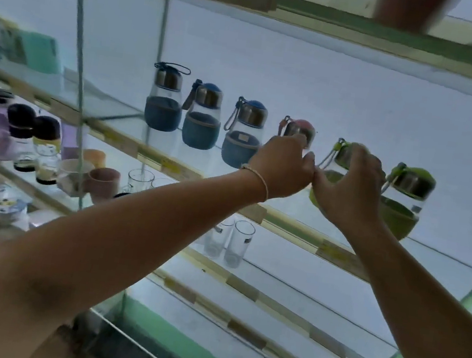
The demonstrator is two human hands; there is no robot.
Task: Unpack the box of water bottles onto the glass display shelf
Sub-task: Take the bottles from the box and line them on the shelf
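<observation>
A row of small glass water bottles stands on the glass display shelf. Three have blue sleeves, then comes a pink-capped bottle, then two green ones. My left hand curls round the body of the pink-capped bottle and hides most of it. The nearer green bottle is gripped by my right hand, fingers over its metal cap and body. The other green bottle stands free at the right end. The box is out of view.
Lower shelves hold dark-capped bottles, pink mugs and clear tumblers. The left bay carries teal items. A shelf above has a brown pot. A vertical glass divider stands left of the bottle row.
</observation>
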